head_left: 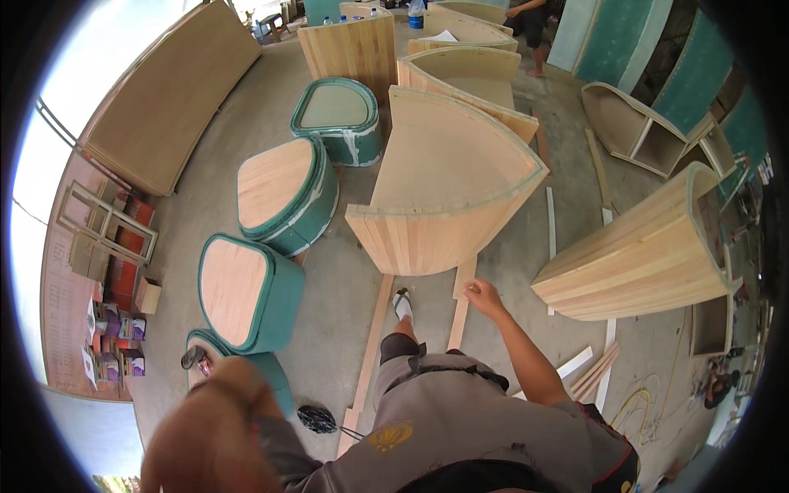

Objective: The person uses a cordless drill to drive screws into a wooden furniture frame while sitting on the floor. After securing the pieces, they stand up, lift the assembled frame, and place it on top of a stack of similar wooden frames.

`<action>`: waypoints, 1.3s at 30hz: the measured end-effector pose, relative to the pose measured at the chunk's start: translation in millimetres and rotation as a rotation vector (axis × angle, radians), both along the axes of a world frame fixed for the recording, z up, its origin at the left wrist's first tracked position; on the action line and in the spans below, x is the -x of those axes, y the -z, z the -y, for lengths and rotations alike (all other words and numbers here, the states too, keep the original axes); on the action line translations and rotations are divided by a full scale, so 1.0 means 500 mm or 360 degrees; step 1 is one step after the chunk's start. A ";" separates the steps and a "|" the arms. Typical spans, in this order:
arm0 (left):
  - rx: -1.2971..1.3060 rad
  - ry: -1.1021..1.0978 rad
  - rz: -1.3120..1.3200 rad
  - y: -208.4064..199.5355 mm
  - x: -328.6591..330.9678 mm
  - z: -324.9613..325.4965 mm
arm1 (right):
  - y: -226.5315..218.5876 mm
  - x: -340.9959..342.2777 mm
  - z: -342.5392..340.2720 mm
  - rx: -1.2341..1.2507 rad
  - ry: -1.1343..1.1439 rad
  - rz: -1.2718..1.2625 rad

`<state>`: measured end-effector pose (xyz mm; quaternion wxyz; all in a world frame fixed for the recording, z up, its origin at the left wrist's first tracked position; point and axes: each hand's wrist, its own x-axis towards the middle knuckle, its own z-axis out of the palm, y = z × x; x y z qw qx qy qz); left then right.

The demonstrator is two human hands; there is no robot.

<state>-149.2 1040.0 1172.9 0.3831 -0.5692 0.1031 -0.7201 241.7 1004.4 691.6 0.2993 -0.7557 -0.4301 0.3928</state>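
1 hand beside wooden strip

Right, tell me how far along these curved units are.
Done, apparently: two curved units wear full pale slat cladding. In hand: the right hand reaches at a floor strip beside the nearer one; the left hand is blurred. Left, probably: teal-sided units show no slats, and loose strips lie about.

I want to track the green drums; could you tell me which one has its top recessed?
The farthest green-sided drum: its top sits sunken below a raised green rim, whereas the others have flush wooden tops.
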 end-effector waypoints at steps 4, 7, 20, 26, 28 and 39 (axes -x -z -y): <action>0.1959 -0.0018 0.0285 0.287 -0.104 -0.329 | -0.070 -0.035 -0.079 -0.0011 0.0047 0.0121; 0.2895 0.0178 -0.0199 0.544 -0.202 -0.528 | -0.106 -0.091 -0.189 -0.0288 0.0061 0.0265; 0.3840 0.0646 -0.1640 0.979 -0.408 -0.917 | -0.171 -0.154 -0.674 -0.0392 -0.0231 0.0193; 0.3443 0.1604 -0.1883 0.534 -0.489 -0.664 | -0.073 -0.164 -0.788 -0.0020 -0.0211 -0.0106; 0.3890 0.1286 -0.1188 0.555 -0.432 -0.639 | -0.028 -0.174 -0.888 -0.0005 -0.0202 -0.0034; 0.4753 -0.0511 0.0869 0.822 -0.004 -0.280 | 0.229 -0.086 -1.518 -0.0245 0.0461 -0.0276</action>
